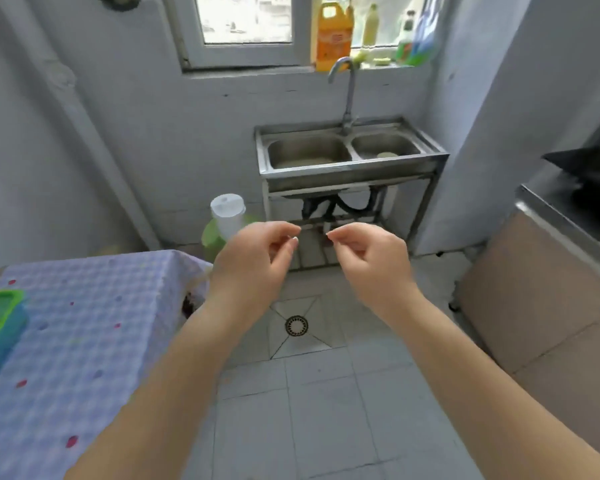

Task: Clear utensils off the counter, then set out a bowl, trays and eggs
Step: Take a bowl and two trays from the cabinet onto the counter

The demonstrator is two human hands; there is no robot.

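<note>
Head view: left hand and right hand side by side, fingers loosely curled, empty.

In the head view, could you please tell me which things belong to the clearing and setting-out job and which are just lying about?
Belonging to the job:
- left hand, empty
- right hand, empty
- green tray on the checked tablecloth, probably

Just lying about:
- double sink and tap
- orange jug on the windowsill
- white-lidded container
- floor drain

lilac checked tablecloth, orange jug, green tray.
</note>
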